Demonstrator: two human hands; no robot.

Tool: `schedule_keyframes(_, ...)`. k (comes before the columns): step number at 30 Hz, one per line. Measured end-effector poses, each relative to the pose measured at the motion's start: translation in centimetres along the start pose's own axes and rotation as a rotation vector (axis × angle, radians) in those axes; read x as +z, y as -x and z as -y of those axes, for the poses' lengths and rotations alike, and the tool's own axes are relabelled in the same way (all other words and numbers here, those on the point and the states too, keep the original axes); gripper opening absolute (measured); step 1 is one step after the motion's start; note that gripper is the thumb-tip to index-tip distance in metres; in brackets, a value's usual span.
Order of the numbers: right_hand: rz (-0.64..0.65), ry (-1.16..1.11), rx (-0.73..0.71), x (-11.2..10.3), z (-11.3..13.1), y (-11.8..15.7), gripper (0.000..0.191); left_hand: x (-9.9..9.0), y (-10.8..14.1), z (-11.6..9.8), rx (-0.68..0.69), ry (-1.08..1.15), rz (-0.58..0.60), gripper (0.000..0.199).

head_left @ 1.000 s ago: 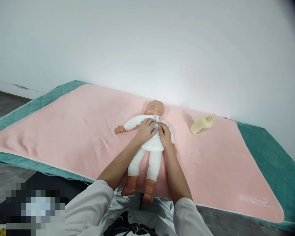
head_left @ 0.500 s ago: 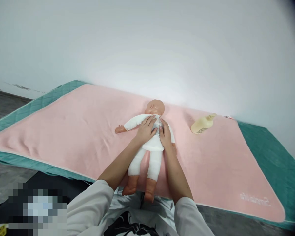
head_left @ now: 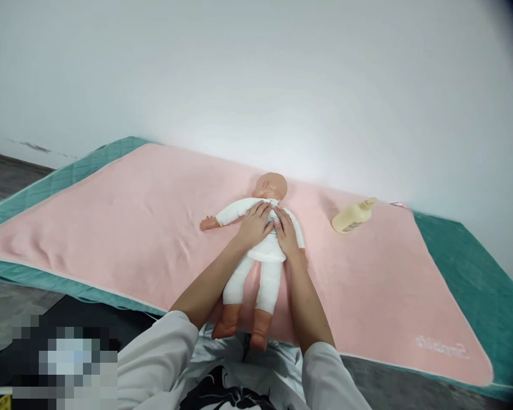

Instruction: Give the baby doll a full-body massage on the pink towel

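Observation:
A baby doll in white clothing lies on a pink blanket, its head toward the wall and its feet toward me. My left hand rests flat on the left side of the doll's upper body, fingers extended. On the right side of the body lies my right hand, its fingers also stretched out. Both hands are close together, with the thumbs nearly meeting over the middle. Neither hand grips anything.
A cream pump bottle leans on the blanket to the right of the doll. Beneath the blanket is a green quilted mat. A pale wall stands behind. Something dark with a blurred patch is at the lower left.
My right hand has shifted slightly up and to the left on the doll's body, nearer to my left hand. My left hand has barely moved.

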State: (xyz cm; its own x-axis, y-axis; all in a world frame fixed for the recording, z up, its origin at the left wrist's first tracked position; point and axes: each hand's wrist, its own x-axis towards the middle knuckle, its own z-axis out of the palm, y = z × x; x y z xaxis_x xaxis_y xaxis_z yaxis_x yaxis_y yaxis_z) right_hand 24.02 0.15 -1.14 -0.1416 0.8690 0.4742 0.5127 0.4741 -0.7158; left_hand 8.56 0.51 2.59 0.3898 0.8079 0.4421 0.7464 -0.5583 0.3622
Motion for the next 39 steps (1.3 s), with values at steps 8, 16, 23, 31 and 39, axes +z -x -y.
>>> schedule_keyframes(8, 0.013, -0.002, 0.013, -0.1, 0.1, -0.2, 0.051, -0.1, -0.2, -0.1, -0.013, -0.022, 0.023, 0.048)
schedule_keyframes(16, 0.016, -0.033, 0.028, -0.2, 0.1, -0.2, 0.05, 0.1, -0.2, 0.1, -0.004, 0.001, 0.018, 0.048)
schedule_keyframes(23, -0.233, -0.116, 0.042, -0.9, 2.6, 2.5, 0.04, -1.4, 1.8, 0.1, 0.089, 0.208, -0.155, 0.039)
schedule_keyframes(31, -0.413, -0.025, -0.056, 0.3, 5.2, 9.5, 0.028, -2.8, 10.1, -0.1, 0.128, 0.374, -0.276, 0.031)
schedule_keyframes(39, -0.436, 0.065, -0.226, 0.2, 5.1, 10.4, 0.028, -2.7, 10.3, -0.2, 0.261, 0.357, -0.177, 0.023)
